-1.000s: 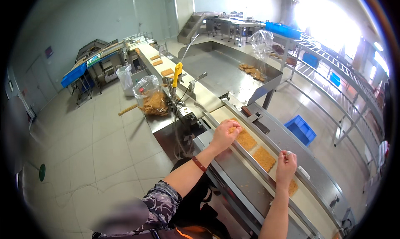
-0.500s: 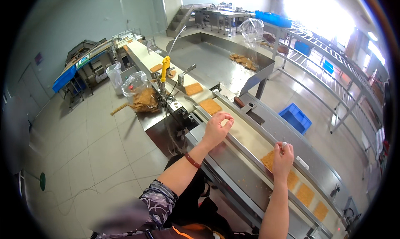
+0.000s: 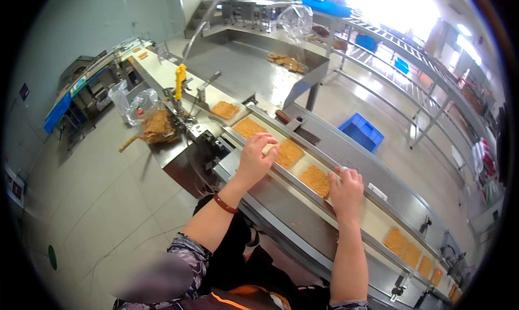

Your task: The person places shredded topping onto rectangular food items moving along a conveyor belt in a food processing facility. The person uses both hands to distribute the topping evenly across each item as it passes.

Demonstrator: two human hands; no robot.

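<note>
Flat, square, golden-brown snack pieces lie in a row on the cream conveyor belt. My left hand hovers at the near rail, fingers loosely bent and thumb apart, beside one square piece. Behind that hand, another piece lies partly covered. My right hand is over the belt with its fingers curved but apart, close against the edge of a third piece; whether it touches is hard to tell. Something small and white shows at its fingertips. Neither hand visibly holds a piece.
More pieces sit close together at the belt's lower right end. A yellow-handled device stands upstream, by a plastic bag of brown pieces. Beyond are a steel tray table, a blue crate on the floor and a roller rack.
The view has shifted, and the scene sits further left and up. More square pieces are now between my hands. The fingers of both hands have loosened from a closer curl.
</note>
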